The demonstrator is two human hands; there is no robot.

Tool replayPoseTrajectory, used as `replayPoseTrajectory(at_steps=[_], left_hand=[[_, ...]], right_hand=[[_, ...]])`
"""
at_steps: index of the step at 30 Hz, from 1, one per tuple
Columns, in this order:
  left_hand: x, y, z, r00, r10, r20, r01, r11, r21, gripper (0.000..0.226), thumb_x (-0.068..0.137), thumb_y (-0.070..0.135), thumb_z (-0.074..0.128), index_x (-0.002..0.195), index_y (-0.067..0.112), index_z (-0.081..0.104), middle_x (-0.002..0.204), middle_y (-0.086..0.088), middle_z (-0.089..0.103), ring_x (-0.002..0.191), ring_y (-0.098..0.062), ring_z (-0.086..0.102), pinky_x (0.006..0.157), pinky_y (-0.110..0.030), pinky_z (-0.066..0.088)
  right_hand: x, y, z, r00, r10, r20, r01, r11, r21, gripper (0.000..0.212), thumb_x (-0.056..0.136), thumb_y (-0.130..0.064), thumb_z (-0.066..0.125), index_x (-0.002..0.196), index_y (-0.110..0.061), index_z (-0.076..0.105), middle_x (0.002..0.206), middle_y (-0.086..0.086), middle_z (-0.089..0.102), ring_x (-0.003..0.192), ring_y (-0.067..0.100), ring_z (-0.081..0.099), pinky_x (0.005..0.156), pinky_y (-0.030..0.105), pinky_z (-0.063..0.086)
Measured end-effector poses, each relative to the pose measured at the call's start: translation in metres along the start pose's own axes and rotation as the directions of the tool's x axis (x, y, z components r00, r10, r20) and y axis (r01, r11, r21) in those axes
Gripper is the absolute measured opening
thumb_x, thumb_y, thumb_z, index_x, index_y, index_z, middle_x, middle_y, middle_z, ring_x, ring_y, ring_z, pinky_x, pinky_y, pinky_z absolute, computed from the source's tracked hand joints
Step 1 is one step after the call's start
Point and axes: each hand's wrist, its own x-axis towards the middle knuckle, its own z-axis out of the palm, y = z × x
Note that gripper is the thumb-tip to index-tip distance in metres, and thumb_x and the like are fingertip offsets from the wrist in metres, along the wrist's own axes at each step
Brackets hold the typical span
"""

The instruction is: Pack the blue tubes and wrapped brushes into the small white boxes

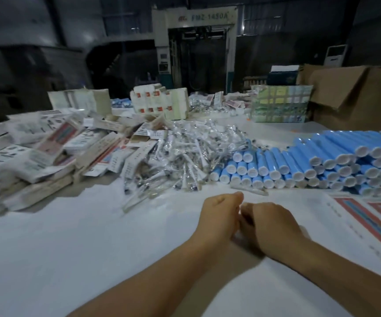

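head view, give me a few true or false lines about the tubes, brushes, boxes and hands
1. The blue tubes are stacked at the right of the table. True.
2. The wrapped brushes lie piled between the white boxes and the tubes. True.
3. The left hand holds a blue tube. False: no tube is in it.
4. The tubes have black caps. False: their caps are white.
5. The right hand is close beside the left hand. True.

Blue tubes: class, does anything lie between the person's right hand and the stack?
Almost nothing: bare white table runs from the right hand to the blue tubes; only one wrapped brush lies at the stack's near edge.
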Motion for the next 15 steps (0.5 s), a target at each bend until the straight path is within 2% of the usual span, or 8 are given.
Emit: replayPoseTrajectory(at_steps=[2, 5, 10, 12, 15], left_hand=[[-0.001, 0.000, 0.000, 1.000, -0.011, 0.022, 0.011, 1.000, 0.007, 0.056, 0.092, 0.009, 0.052, 0.041, 0.021, 0.035, 0.039, 0.005, 0.030, 0.035, -0.008, 0.028, 0.042, -0.021, 0.025], [-0.003, 0.001, -0.001, 0.999, -0.031, 0.026, 0.030, 0.999, 0.025, 0.055, 0.091, 0.011, 0.053, 0.040, 0.022, 0.036, 0.040, 0.008, 0.031, 0.036, -0.007, 0.029, 0.043, -0.021, 0.026], [-0.001, 0.016, -0.015, 0.991, -0.097, -0.093, 0.088, 0.992, -0.091, 0.046, 0.092, 0.014, 0.054, 0.050, 0.020, 0.036, 0.040, 0.007, 0.031, 0.035, -0.009, 0.027, 0.039, -0.018, 0.022], [0.008, 0.031, -0.030, 0.986, -0.076, -0.150, 0.060, 0.993, -0.103, 0.043, 0.092, 0.014, 0.053, 0.052, 0.018, 0.036, 0.038, 0.006, 0.030, 0.032, -0.010, 0.026, 0.038, -0.019, 0.019], [0.028, 0.058, -0.065, 0.970, 0.038, -0.239, -0.028, 0.999, 0.045, 0.041, 0.093, 0.017, 0.052, 0.053, 0.016, 0.042, 0.036, 0.008, 0.035, 0.034, -0.009, 0.030, 0.037, -0.019, 0.023]], right_hand=[[0.000, 0.002, 0.003, 1.000, 0.007, 0.001, -0.007, 1.000, 0.013, 0.030, 0.095, -0.049, 0.038, 0.084, -0.029, 0.058, 0.072, -0.005, 0.062, 0.062, 0.005, 0.051, 0.054, 0.024, 0.036], [0.000, 0.003, 0.004, 1.000, 0.008, 0.017, -0.009, 1.000, 0.021, 0.029, 0.095, -0.051, 0.040, 0.080, -0.031, 0.055, 0.070, -0.007, 0.060, 0.063, 0.002, 0.053, 0.055, 0.019, 0.037], [0.001, 0.001, -0.001, 1.000, 0.013, 0.017, -0.013, 1.000, 0.016, 0.034, 0.094, -0.045, 0.043, 0.068, -0.024, 0.046, 0.062, -0.005, 0.054, 0.060, 0.003, 0.048, 0.051, 0.021, 0.032], [-0.001, 0.001, 0.000, 1.000, 0.021, -0.013, -0.020, 0.997, 0.068, 0.034, 0.092, -0.039, 0.048, 0.064, -0.020, 0.044, 0.057, -0.002, 0.052, 0.055, 0.006, 0.046, 0.050, 0.023, 0.030], [-0.002, 0.000, 0.000, 0.999, 0.035, -0.026, -0.032, 0.995, 0.096, 0.036, 0.092, -0.039, 0.050, 0.063, -0.019, 0.041, 0.054, 0.000, 0.049, 0.050, 0.009, 0.042, 0.047, 0.023, 0.027]])
